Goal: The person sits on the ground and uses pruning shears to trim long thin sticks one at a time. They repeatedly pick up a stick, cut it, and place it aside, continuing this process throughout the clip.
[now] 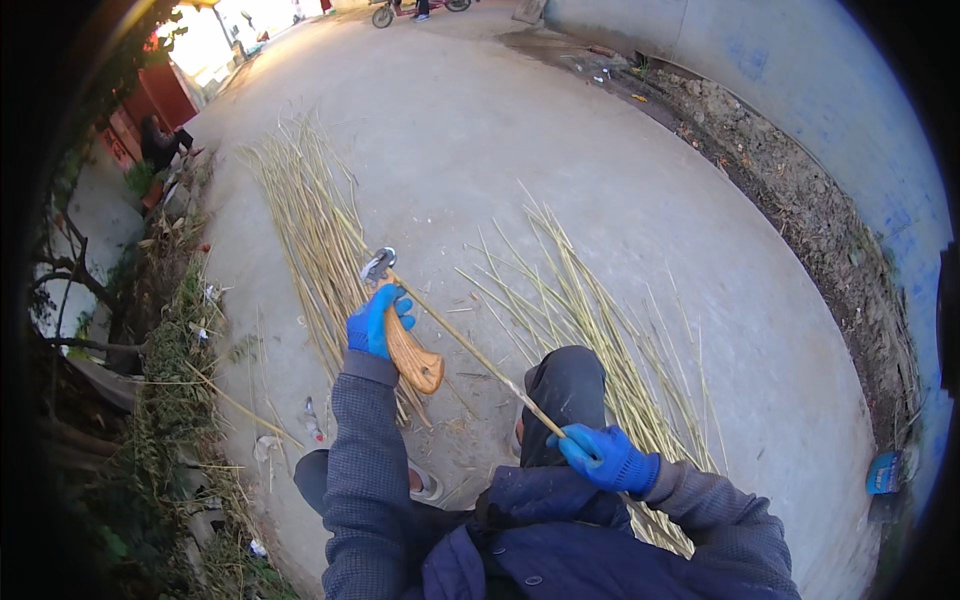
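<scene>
Both of my hands wear blue gloves. My left hand (376,318) is closed round a tool with a curved wooden handle (414,362) and a small metal head (379,264); its exact kind is unclear. A long thin stalk (462,340) slants from beside that metal head down to my right hand (605,457), whose fingers grip its near end. Left of centre, a bundle of long dry stalks (305,215) lies on the concrete. Another pile of yellow-green stalks (610,345) spreads beside my right knee and passes under my right arm.
Weeds and brush (165,440) line the left edge, where a person (160,145) sits farther off. A dirt strip (790,180) runs along the blue-white wall (850,110) at right. A blue container (884,472) stands by it. A small plastic bottle (313,420) lies left of my arm.
</scene>
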Action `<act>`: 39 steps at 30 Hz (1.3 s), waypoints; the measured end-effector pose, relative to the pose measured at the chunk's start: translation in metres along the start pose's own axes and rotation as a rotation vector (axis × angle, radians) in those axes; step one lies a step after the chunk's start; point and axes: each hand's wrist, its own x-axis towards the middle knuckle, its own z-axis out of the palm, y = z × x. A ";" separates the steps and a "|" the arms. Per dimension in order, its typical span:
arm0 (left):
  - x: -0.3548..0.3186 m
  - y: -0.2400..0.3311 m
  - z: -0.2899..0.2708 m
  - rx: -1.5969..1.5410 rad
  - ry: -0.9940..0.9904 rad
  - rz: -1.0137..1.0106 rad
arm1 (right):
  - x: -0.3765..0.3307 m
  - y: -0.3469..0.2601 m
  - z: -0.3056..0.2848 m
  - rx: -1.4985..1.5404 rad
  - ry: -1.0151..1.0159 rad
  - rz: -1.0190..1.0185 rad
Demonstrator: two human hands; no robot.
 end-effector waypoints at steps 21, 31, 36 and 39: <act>-0.067 -0.029 0.016 0.144 -0.150 -0.224 | 0.121 -0.018 0.034 -0.254 0.153 -0.228; -0.055 -0.029 0.052 0.201 -0.384 -0.200 | -0.020 -0.005 -0.008 -0.710 0.282 -0.199; -0.089 -0.050 0.077 0.232 -0.411 -0.296 | -0.019 -0.005 -0.001 -0.541 0.297 -0.100; -0.101 -0.057 0.074 0.197 -0.372 -0.263 | -0.013 0.005 0.001 -0.497 0.299 -0.159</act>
